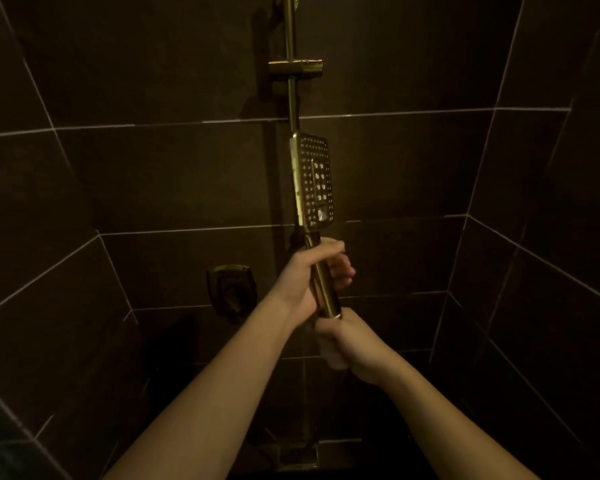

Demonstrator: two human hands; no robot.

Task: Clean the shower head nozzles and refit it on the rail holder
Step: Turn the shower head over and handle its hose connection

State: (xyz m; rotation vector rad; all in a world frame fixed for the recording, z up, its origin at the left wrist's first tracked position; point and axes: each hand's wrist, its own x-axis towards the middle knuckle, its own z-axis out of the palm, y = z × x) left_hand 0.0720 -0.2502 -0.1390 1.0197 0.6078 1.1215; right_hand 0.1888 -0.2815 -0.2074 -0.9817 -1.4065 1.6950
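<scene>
A gold rectangular shower head stands upright in front of the vertical gold rail, its nozzle face turned right and towards me. My left hand grips its handle just below the head. Directly under the handle's lower end, my right hand is curled round something pale, possibly a cloth or the hose end; I cannot tell which. A gold rail holder sits higher on the rail, with nothing in it. A second dark holder shows behind the handle's top.
Dark tiled walls enclose the shower on three sides. A gold mixer control is mounted on the back wall left of my hands. A floor drain lies below.
</scene>
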